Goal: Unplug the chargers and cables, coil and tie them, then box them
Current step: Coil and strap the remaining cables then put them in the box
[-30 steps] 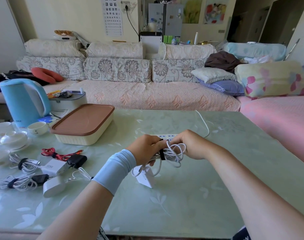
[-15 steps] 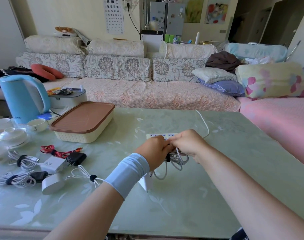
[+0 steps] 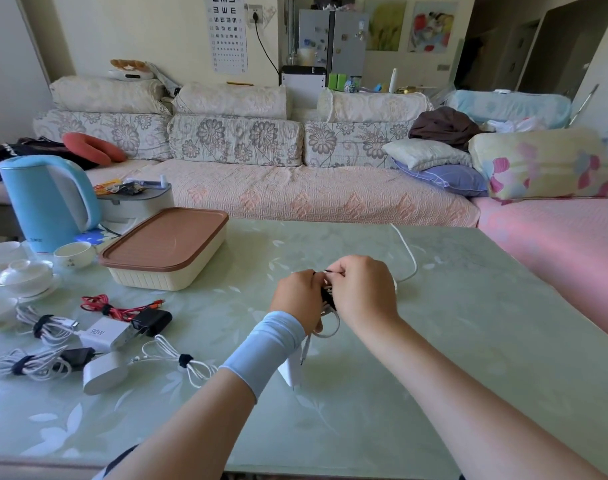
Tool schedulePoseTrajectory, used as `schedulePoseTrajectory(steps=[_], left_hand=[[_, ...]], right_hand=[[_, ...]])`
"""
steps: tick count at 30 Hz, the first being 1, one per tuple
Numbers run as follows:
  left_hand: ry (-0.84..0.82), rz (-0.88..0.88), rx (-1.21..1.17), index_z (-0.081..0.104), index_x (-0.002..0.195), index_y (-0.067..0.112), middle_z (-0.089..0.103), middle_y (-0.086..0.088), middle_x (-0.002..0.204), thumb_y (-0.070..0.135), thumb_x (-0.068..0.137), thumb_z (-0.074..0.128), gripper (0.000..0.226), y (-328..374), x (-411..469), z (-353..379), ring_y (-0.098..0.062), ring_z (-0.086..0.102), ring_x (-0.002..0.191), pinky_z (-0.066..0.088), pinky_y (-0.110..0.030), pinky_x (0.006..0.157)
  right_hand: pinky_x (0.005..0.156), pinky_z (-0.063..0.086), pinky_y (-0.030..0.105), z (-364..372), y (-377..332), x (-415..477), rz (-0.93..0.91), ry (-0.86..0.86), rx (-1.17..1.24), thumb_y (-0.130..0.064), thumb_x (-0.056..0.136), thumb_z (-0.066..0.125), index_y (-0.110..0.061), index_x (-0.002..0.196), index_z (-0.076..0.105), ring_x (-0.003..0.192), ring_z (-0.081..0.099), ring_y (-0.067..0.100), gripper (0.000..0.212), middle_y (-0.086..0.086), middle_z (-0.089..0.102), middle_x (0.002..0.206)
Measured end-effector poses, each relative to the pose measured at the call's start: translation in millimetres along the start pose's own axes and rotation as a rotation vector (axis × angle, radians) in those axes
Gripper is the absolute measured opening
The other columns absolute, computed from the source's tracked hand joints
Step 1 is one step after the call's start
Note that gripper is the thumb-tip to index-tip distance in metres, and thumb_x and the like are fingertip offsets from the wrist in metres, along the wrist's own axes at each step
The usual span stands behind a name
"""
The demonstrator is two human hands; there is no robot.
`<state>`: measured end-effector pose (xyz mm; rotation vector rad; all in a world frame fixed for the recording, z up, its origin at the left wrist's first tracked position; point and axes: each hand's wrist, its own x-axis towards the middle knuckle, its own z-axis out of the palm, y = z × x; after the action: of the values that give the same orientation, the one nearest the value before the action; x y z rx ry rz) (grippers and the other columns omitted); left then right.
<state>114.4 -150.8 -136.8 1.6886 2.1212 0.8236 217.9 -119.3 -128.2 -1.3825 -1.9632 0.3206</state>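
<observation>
Two hands meet over the middle of the table (image 3: pixel 468 341). On my feed, the left hand (image 3: pixel 300 296), its wrist in a pale blue sleeve, grips the coiled white cable (image 3: pixel 330 329), whose loops hang out beneath the fist. The right hand (image 3: pixel 361 292) is pressed against the left with its fingers curled, pinching the black tie (image 3: pixel 328 299) that wraps the coil. A white charger (image 3: pixel 292 374) sits on the table just under the left wrist, and a strand drops toward it. Several tied bundles (image 3: pixel 46 325) lie far left, near the closed box (image 3: pixel 164 251) with its brown lid. A white cord (image 3: pixel 408 258) curves away behind the right hand.
</observation>
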Motion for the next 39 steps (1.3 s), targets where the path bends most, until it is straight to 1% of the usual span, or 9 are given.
schedulePoseTrajectory(steps=[4,9,14,16,20,23,29,33,39], left_hand=[[0.039,-0.096,-0.277,0.063,0.100,-0.002,0.068,-0.024,0.098,0.019,0.101,0.040,0.032,-6,-4,-8,-0.038,0.066,0.089,0.047,-0.029,0.061],[-0.036,-0.145,-0.287,0.061,0.084,0.008,0.068,-0.024,0.093,0.009,0.098,0.040,0.025,-11,-2,-14,-0.041,0.067,0.086,0.056,-0.040,0.070],[-0.059,-0.209,-0.359,0.052,0.066,0.017,0.058,-0.010,0.068,0.023,0.100,0.043,0.036,-16,2,-13,-0.039,0.068,0.072,0.055,-0.039,0.061],[-0.017,-0.217,-0.352,0.052,0.068,0.015,0.059,-0.010,0.066,0.025,0.101,0.042,0.036,-17,2,-12,-0.037,0.070,0.072,0.053,-0.034,0.058],[0.013,-0.284,-0.459,0.059,0.078,0.006,0.059,-0.010,0.059,0.027,0.100,0.044,0.035,-15,0,-13,-0.022,0.057,0.035,0.042,-0.021,0.033],[0.056,-0.227,-0.404,0.056,0.069,0.009,0.054,-0.005,0.053,0.026,0.100,0.044,0.038,-11,-2,-11,-0.009,0.047,0.024,0.033,-0.017,0.029],[0.054,-0.104,-0.423,0.063,0.075,0.005,0.062,-0.007,0.054,0.031,0.097,0.049,0.037,-10,-2,-9,-0.023,0.059,0.038,0.039,-0.021,0.038],[-0.012,0.028,-0.221,0.059,0.068,0.002,0.045,-0.003,0.054,0.039,0.091,0.058,0.044,-19,2,-14,-0.019,0.036,0.050,0.031,-0.029,0.053],[-0.110,0.192,-0.457,0.047,0.050,-0.001,0.029,0.001,0.052,0.025,0.081,0.076,0.050,-37,6,-30,-0.012,0.023,0.052,0.020,-0.025,0.049]], right_hand=[[0.075,0.051,0.032,2,-2,-4,-0.186,0.002,0.151,-0.018,0.084,0.073,-0.016,0.085,0.078,0.083,0.067,0.021,0.006,0.001,0.075,0.084],[0.068,0.041,0.012,-3,2,0,-0.180,-0.201,0.304,-0.013,0.080,0.079,-0.026,0.074,0.077,0.072,0.056,-0.002,0.014,-0.016,0.063,0.073],[0.086,0.051,0.028,-3,10,7,-0.215,-0.355,0.292,-0.010,0.077,0.081,-0.031,0.065,0.071,0.086,0.066,0.009,0.026,-0.010,0.068,0.086],[0.082,0.051,0.028,-3,14,10,-0.201,-0.401,0.247,-0.019,0.076,0.083,-0.034,0.064,0.072,0.081,0.066,0.007,0.023,-0.010,0.068,0.080],[0.060,0.046,0.034,-6,19,12,-0.215,-0.459,0.204,-0.039,0.084,0.069,-0.020,0.053,0.062,0.057,0.050,0.011,0.038,0.007,0.059,0.062],[0.068,0.052,0.032,-12,20,14,-0.156,-0.468,0.251,-0.029,0.079,0.079,-0.036,0.060,0.072,0.066,0.064,0.013,0.021,-0.003,0.071,0.069],[0.074,0.053,0.033,-16,28,15,-0.043,-0.515,0.278,-0.039,0.068,0.086,-0.035,0.092,0.067,0.078,0.067,0.017,0.031,-0.006,0.073,0.090],[0.063,0.045,0.031,-20,32,10,-0.112,-0.615,0.121,-0.043,0.076,0.079,-0.030,0.083,0.068,0.065,0.055,0.014,0.018,0.005,0.071,0.083],[0.060,0.041,0.019,-25,21,6,-0.305,-0.534,0.107,-0.031,0.074,0.084,-0.031,0.078,0.063,0.066,0.053,0.006,0.022,-0.010,0.060,0.072]])
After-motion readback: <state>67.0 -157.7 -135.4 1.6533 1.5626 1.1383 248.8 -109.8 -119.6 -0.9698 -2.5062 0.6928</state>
